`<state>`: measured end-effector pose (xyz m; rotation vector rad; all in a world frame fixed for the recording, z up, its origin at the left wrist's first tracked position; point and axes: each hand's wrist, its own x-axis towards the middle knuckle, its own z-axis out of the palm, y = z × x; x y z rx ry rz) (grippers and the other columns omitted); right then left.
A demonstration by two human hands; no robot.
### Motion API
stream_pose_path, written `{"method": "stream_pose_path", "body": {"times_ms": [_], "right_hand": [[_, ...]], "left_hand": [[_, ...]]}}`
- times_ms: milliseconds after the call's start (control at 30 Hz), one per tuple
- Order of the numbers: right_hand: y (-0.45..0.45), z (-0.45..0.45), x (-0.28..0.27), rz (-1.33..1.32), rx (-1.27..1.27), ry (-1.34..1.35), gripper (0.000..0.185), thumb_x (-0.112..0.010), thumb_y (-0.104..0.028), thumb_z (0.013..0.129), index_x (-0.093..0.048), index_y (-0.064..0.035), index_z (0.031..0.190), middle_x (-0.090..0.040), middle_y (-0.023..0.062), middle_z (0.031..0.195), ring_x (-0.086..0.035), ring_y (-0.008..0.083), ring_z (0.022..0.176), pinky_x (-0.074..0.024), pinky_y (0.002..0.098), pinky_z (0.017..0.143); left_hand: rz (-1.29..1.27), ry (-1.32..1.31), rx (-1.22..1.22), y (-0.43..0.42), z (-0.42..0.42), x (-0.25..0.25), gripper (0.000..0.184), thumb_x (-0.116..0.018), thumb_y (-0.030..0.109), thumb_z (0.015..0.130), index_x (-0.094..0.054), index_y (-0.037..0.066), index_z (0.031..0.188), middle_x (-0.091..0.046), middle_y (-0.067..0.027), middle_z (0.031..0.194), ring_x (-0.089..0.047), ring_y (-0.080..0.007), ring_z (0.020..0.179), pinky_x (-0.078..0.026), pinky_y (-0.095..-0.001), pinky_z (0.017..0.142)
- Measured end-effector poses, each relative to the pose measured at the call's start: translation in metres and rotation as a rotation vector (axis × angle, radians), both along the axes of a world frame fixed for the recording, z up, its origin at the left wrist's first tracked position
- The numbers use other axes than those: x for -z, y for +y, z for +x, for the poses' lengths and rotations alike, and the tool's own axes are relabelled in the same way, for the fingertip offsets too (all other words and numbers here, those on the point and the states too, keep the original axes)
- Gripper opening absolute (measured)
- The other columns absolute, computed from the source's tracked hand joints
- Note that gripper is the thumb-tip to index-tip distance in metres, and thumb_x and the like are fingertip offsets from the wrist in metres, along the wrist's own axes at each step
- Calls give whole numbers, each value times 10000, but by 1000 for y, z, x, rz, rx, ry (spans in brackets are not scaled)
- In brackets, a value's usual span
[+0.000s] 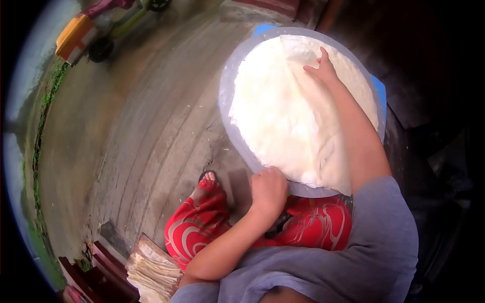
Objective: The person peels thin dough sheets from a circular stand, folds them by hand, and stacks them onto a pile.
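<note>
A wide round tray [233, 123] with a pale translucent rim carries a large white sheet [273, 96], soft like dough or wet cloth. A long fold or overlapping layer runs down its right half. Near the tray's front edge, my left hand [269, 189] is closed, its curled fingers on the rim. My right hand [322, 68] reaches across to the far part of the sheet, thumb and fingers apart over the folded layer. The right forearm covers part of the sheet's right side.
Blue corners [380, 96] of a support show beneath the tray. A stack of thin, pale folded sheets [151, 272] lies at the lower left beside my leg in red trousers [197, 222]. On the ground at the upper left stands a wheeled object with an orange box [76, 38].
</note>
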<state>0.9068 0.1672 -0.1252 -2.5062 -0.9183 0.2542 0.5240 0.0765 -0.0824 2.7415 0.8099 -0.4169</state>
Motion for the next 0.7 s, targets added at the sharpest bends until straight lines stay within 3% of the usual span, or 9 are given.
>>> {"method": "stream_pose_path", "body": {"times_ms": [67,133,233,300,333,400,467,533,700], "right_hand": [[7,-24,-18,-187,141,-63,721,-708,-418,767,-436,-80,1343,-535,138,1288,-490,283,1199,-383,353,1003],[4,-11,-7,16,-34,-179,525,-655,-443,820,-584,-68,1181,-643,127,1051,-599,233,998,-470,327,858],[-25,-21,-40,368,2,328,382,-576,-419,902,-645,-53,986,-632,64,798,-593,146,719,-486,280,643],[-58,-24,-56,488,4,338,360,-555,-404,925,-634,-54,957,-603,32,756,-553,108,657,-454,256,581],[-77,-28,-65,609,-4,346,346,-533,-388,948,-624,-55,928,-575,1,714,-514,70,595,-422,232,519],[-118,-52,-103,816,62,393,339,-528,-390,954,-608,-68,884,-568,-21,696,-488,48,553,-405,213,510],[-167,-56,-132,881,166,325,337,-534,-396,949,-609,-71,907,-582,-20,736,-517,45,607,-428,209,541],[-209,-82,-171,1112,136,290,320,-516,-363,964,-599,-55,939,-601,-13,799,-550,58,675,-462,219,604],[-313,-117,-227,1324,113,191,277,-501,-322,973,-583,-59,938,-623,7,861,-587,83,777,-490,240,716]], "left_hand": [[24,-181,-17,2,4,-4,319,-671,357,791,-591,68,897,-614,-111,826,-639,-246,760,-493,-350,624],[46,-367,-24,3,6,-10,278,-666,337,800,-578,73,798,-595,-80,732,-640,-242,739,-495,-338,600],[-207,-434,-20,0,10,-17,273,-647,310,827,-619,48,901,-618,-123,805,-629,-251,725,-504,-326,636],[-750,-475,-162,-5,12,-15,354,-599,345,887,-629,16,1016,-646,-119,882,-624,-239,789,-506,-307,695],[-754,-471,-150,-7,15,-7,354,-599,345,887,-629,16,1016,-646,-119,882,-624,-239,789,-506,-307,695],[-1539,-397,-468,-14,22,8,460,-534,415,932,-603,0,1117,-648,-107,993,-610,-221,890,-501,-318,766],[-1725,-439,-572,-25,24,4,628,-428,543,941,-543,-31,1170,-612,-112,1093,-589,-232,1011,-493,-355,855],[-2310,-310,-875,-36,25,8,803,-420,654,884,-447,-59,1254,-567,-160,1158,-573,-257,1061,-491,-385,904],[-2567,-340,-1142,-74,47,-7,990,-404,732,824,-257,-95,1348,-433,-246,1307,-518,-318,1148,-440,-447,987]]}}
